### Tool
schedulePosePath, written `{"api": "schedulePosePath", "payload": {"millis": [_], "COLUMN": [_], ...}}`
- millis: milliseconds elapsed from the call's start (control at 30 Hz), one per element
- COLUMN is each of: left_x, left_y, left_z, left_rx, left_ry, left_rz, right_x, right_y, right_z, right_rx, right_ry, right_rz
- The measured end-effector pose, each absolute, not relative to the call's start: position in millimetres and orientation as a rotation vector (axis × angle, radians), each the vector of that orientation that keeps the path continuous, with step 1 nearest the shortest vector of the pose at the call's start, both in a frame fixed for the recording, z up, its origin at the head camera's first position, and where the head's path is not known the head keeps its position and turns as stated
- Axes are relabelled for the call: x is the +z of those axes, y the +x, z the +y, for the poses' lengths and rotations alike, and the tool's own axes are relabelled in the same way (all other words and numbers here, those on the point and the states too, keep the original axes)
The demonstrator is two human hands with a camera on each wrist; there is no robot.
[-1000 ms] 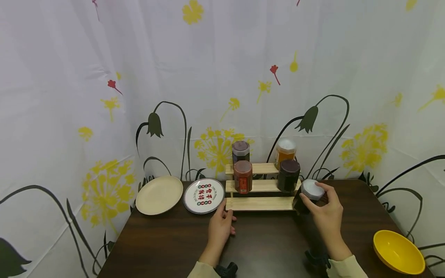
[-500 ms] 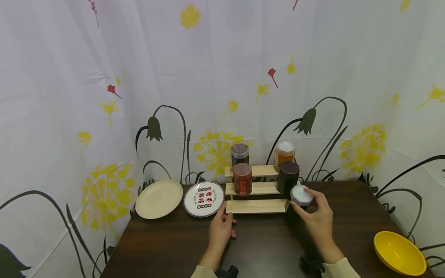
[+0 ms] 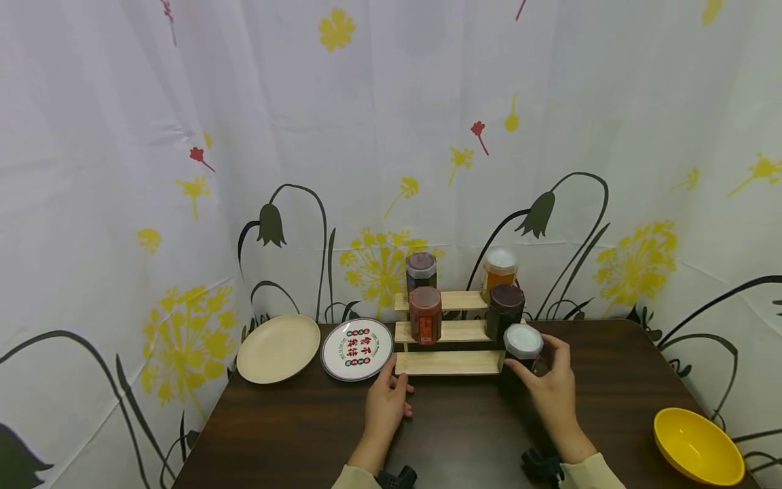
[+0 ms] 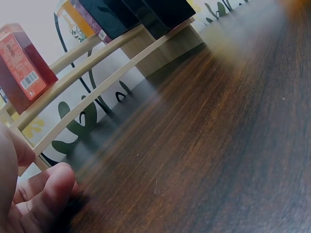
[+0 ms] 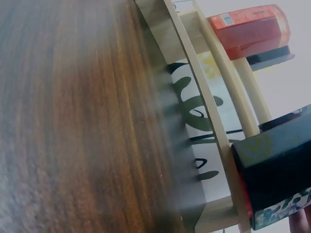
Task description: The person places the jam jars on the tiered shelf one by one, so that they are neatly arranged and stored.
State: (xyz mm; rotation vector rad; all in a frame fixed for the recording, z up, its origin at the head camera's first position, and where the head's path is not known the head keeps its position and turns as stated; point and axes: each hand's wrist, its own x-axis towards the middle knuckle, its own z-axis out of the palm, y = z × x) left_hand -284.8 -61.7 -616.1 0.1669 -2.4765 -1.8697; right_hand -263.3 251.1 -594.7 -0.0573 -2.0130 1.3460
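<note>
My right hand [image 3: 552,387] grips a dark jar with a white lid [image 3: 523,341] at the right end of the lowest tier of a small three-tier wooden rack [image 3: 449,363]. In the right wrist view the dark jar [image 5: 277,170] is against the front rail, with a fingertip [image 5: 300,222] at its side. My left hand [image 3: 386,401] holds the rack's lower left corner, index finger at its side and other fingers bent. A red jar [image 3: 425,316] and a black jar [image 3: 505,312] stand on the middle tier. A purple-lidded jar [image 3: 421,268] and an orange jar [image 3: 499,272] occupy the top.
Left of the rack a cream oval plate [image 3: 277,350] and a white plate with red lettering [image 3: 357,350] lean at the back. A yellow bowl [image 3: 699,445] sits at the right edge of the dark wooden table [image 3: 464,435]. Behind hangs a flower-print curtain [image 3: 391,136].
My right hand has moved left with the white-lidded jar, from beside the rack's right end onto its lowest tier. The left hand has stayed at the rack's corner.
</note>
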Motion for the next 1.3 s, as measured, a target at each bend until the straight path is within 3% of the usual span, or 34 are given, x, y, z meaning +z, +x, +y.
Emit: {"api": "schedulePosePath", "payload": {"millis": [1300], "left_x": [-614.3], "left_y": [-283.5], "left_z": [-61.4], "left_rx": [-1.868], "left_ry": [0.185], "left_rz": [-2.491], "right_x": [-612.7], "right_y": [-268.1], "right_z": [262.5], "right_rx": [1.548], "right_ry": [0.011], "right_rz": [-2.145]}}
